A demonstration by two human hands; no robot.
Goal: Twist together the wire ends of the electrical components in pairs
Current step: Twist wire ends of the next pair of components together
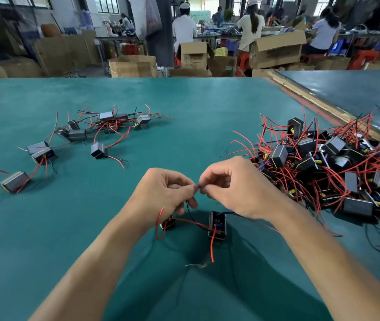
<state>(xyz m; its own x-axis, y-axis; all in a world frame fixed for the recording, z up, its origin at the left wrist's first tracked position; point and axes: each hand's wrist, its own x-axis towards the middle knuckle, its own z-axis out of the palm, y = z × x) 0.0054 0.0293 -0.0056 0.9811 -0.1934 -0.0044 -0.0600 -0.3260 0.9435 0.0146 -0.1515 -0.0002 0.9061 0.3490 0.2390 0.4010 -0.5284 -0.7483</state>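
We see the left hand point(168, 193) and right hand point(233, 186), fingertips meeting, each pinching the wire ends point(198, 186) (barely visible) above 2 components point(217, 225) on the green table point(138, 100).

Bare left hand point(168, 193) and bare right hand point(233, 188) on long, slender, uncovered forearms point(96, 262)

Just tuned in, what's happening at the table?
A person's left hand and right hand pinch wire ends between their fingertips, above two components. On the green table, a big tangled pile of components lies to the right, and a scattered group lies to the left.
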